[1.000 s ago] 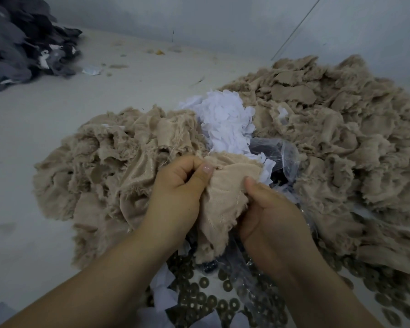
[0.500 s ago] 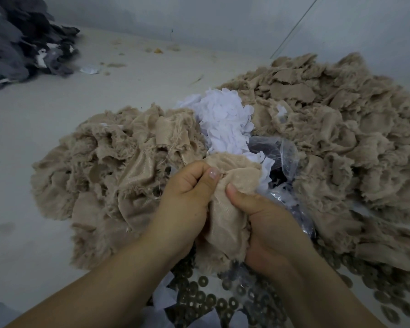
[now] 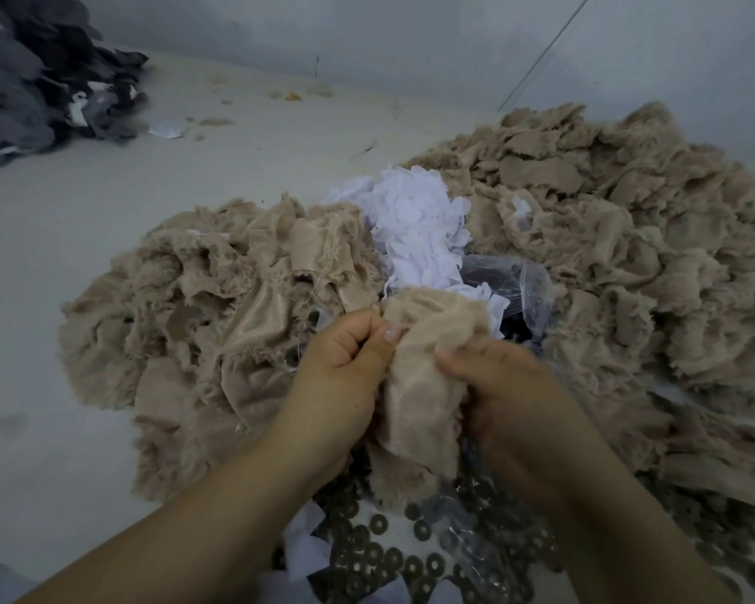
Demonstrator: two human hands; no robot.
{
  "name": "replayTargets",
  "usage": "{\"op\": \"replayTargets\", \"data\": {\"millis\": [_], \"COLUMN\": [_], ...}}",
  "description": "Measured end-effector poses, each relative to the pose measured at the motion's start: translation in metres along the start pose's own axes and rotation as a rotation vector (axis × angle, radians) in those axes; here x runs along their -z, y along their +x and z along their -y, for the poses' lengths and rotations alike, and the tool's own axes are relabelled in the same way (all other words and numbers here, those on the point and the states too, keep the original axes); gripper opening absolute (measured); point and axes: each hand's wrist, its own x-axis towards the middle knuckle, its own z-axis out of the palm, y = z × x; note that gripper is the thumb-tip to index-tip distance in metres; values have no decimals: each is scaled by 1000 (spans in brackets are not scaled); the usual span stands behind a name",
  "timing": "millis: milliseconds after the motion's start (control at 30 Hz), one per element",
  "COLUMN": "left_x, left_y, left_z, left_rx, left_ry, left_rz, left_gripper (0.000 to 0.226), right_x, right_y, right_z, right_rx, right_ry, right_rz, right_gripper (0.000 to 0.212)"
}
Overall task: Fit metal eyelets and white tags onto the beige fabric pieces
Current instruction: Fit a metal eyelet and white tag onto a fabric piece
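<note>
Both hands hold one beige fabric piece in front of me. My left hand pinches its left edge between thumb and curled fingers. My right hand grips its right side, thumb on top. Whether an eyelet or tag is under the fabric is hidden. A heap of white tags lies just beyond the hands. Several dark metal eyelets are scattered below the hands.
Large heaps of beige fabric lie at the left and at the right. A clear plastic bag sits by the white tags. A dark grey fabric pile is at the far left corner, on a pale table.
My right hand has slid right and down along the fabric piece, spreading it a little. My left hand keeps its pinch and has barely moved.
</note>
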Motion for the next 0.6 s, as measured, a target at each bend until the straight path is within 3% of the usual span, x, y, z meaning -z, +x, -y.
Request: {"op": "replayTargets", "data": {"millis": [67,133,200,300,400,600], "left_x": [6,9,10,8,6,4], "left_y": [0,1,3,5,5,6], "left_z": [2,3,5,6,6,7], "left_rx": [-6,-8,7,20,9,-19], "left_ry": [10,5,-17,-27,-26,-16], "left_rz": [-22,-33,-39,-39,-35,-33], "left_gripper": [34,34,32,30,29,32], "right_x": [12,35,56,79,87,98], "right_y": [2,11,26,49,62,69], "right_z": [12,22,26,15,-1,-5], "right_rx": [213,459,501,272,296,348], "right_ry": [-260,-582,-1038,-1390,-1514,-1544], "right_rz": [-181,-493,-675,-626,-499,-444], "right_gripper": [20,19,16,20,21,14]}}
